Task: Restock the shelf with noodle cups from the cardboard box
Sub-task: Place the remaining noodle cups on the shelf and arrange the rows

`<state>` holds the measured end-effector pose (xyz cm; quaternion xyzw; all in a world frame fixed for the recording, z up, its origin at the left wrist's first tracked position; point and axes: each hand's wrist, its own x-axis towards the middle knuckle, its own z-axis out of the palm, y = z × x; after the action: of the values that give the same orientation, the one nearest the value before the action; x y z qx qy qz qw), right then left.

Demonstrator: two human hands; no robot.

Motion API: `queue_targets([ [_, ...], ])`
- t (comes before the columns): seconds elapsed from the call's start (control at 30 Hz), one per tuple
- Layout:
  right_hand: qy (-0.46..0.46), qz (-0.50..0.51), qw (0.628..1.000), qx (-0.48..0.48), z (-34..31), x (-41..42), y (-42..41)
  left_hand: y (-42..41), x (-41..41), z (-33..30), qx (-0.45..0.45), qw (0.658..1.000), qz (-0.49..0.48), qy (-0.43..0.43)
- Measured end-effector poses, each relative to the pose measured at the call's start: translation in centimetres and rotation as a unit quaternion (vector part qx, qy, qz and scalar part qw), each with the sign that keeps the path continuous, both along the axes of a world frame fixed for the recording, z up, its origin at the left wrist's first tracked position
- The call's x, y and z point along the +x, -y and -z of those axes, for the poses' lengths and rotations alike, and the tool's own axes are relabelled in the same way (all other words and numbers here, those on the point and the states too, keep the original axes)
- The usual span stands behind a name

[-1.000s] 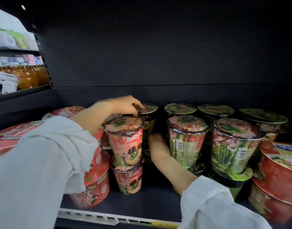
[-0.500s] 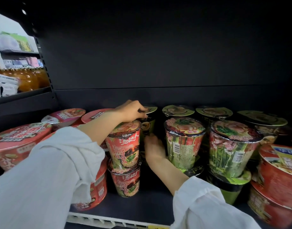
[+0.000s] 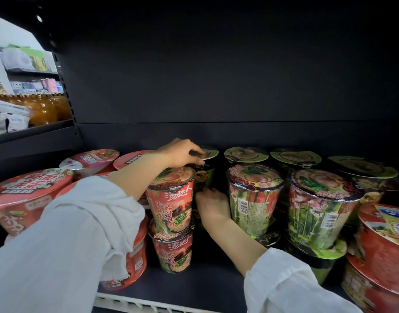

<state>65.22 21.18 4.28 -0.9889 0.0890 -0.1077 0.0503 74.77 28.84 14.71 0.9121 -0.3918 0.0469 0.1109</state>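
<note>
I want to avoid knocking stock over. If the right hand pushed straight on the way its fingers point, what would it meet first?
Probably the dark green cup at the back, which the left hand steadies from above; the right hand seems to touch it already, though depth is unclear.

Left hand [image 3: 182, 153] grips a green-lidded noodle cup [image 3: 206, 163]; right hand [image 3: 213, 205] touches its side
</note>
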Motion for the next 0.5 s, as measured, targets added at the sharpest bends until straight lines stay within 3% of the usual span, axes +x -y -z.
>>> queue_targets([
  [0.37, -0.049, -0.016, 0.999, 0.002, -0.1, 0.2, -0.2, -0.6, -0.3, 0.3, -0.022, 1.000, -0.001, -0.014],
  [0.5, -0.054, -0.002, 0.998, 0.029, 0.4, 0.2, -0.1, -1.2, -1.1, 0.4, -0.078, 0.997, -0.009, 0.014],
])
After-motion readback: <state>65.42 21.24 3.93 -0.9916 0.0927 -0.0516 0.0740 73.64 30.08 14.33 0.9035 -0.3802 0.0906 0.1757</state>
